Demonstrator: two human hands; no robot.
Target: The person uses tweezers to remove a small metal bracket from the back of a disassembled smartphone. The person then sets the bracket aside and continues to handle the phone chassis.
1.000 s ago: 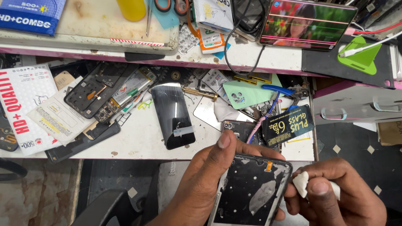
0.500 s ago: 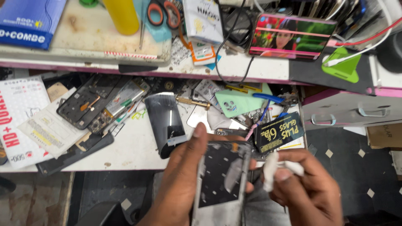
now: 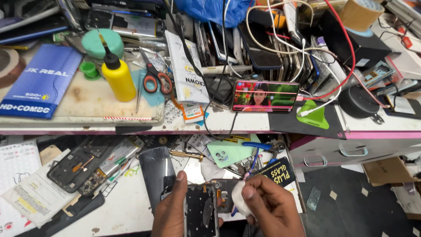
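My left hand (image 3: pixel 170 211) grips an opened phone frame (image 3: pixel 201 214) at the bottom middle of the head view, thumb along its left edge, the dark inner side facing up. My right hand (image 3: pixel 271 208) pinches a small white wad of cloth (image 3: pixel 239 198) between thumb and fingers, and the wad sits against the frame's right edge. Both hands hover over the lower white shelf (image 3: pixel 127 206). A black phone screen (image 3: pixel 156 171) lies just left of my left hand.
A dismantled phone with its board exposed (image 3: pixel 94 164) and paper sheets (image 3: pixel 26 188) lie at the left. A yellow squeeze bottle (image 3: pixel 118 77), scissors (image 3: pixel 153 79), a blue box (image 3: pixel 39 81) and a lit phone (image 3: pixel 265 95) sit on the upper bench. Drawers (image 3: pixel 346 151) stand at the right.
The view has tilted up, so more of the upper bench shows and my hands sit lower in frame. The phone frame has turned upright and the cloth has come against its edge.
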